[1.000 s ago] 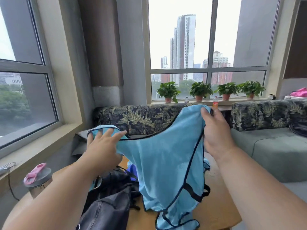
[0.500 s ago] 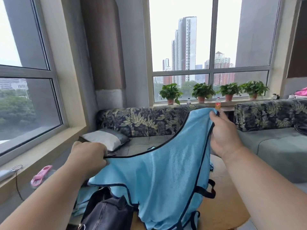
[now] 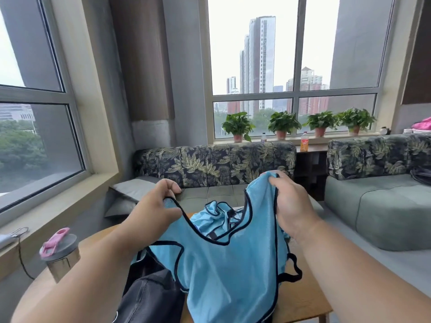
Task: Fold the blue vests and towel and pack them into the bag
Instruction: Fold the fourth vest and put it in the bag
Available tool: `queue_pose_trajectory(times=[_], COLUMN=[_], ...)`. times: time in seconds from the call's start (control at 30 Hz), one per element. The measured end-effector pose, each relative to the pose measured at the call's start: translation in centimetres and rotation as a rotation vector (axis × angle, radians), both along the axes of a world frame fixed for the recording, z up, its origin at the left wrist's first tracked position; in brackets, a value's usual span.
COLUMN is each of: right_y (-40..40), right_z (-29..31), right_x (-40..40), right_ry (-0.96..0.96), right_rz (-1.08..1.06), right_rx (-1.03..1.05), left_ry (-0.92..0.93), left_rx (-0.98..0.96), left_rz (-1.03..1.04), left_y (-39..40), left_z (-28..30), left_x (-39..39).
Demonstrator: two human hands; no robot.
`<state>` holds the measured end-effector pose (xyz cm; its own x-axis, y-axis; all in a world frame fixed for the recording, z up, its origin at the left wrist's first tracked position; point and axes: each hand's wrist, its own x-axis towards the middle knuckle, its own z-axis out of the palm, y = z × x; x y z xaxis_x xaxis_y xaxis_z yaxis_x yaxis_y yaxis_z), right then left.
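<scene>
corner lounge, big windows on two walls, tower blocks outside, four potted plants [image 3: 283,123] along the sill. leaf-print sofa [image 3: 214,164] behind, grey-green sofa [image 3: 382,206] to the right. low wooden table [image 3: 300,304] in front, carrying the work.

blue vest [image 3: 228,271] held up over the table by its two shoulder straps, body hanging down and draping onto the table edge and partly over the dark bag [image 3: 149,297]. left hand [image 3: 154,210] pinches the left strap at its black piping, fingers curled, thumb and forefinger closed on the trim. right hand [image 3: 289,206] grips the right strap bunched in a closed fist, held a little higher. likely reason for the hold: straps taken at matching points so the garment hangs square and can be laid flat or halved along its middle. not yet folded, judged from the loose hang.

look of the vest: light blue, thin mesh-like weave, slightly shiny, black binding round neck and armholes, black elastic loop [image 3: 292,269] sticking out at the right side. limp, no stiffness; probably slides and bunches easily.

more blue fabric [image 3: 214,213] crumpled in a heap on the table beyond the neckline, seen through the neck opening; vest or towel, cannot tell. bag at lower left, mouth hidden under the vest, so open or closed unclear.

shaker bottle [image 3: 59,255] with pink lid at the table's left edge, well apart from the vest. orange drink bottle [image 3: 304,143] on the sill ledge.
</scene>
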<state>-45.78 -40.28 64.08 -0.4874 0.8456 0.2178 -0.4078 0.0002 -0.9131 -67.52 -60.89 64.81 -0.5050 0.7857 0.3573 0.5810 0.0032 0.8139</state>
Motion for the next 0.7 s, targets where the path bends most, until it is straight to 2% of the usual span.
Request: queue_pose_trajectory(times=[0.07,0.1,0.23,0.33,0.47,0.6,0.7], right_y=[-0.8,-1.5,-4.7,-6.0,-6.1,-5.6,-5.2], right_z=[-0.2,-0.4,-1.1,-1.9,-3.0,-3.4,-3.7], right_x=[0.0,-0.1,-0.7,-1.5,-2.4,-2.0,-1.5], right_ry=[-0.073,-0.137,-0.358,-0.398,-0.424,-0.344,-0.254], right_rz=[0.017,0.015,0.146,0.335,0.357,0.316,0.263], right_rx=[0.073,0.128,0.345,0.377,0.460,0.323,0.207], left_ry=[-0.198,-0.234,-0.191,-0.143,-0.129,-0.168,-0.142], left_rx=[0.082,0.103,0.089,0.077,0.048,0.033,0.093], left_rz=[-0.123,-0.175,-0.334,-0.396,-0.452,-0.404,-0.117], left_y=[0.3,0.5,2.0,2.8,3.3,2.8,1.7], left_z=[0.6,0.9,1.2,1.4,1.1,-0.7,-3.1], left_x=[0.8,1.2,3.1,4.5,5.1,4.2,3.4])
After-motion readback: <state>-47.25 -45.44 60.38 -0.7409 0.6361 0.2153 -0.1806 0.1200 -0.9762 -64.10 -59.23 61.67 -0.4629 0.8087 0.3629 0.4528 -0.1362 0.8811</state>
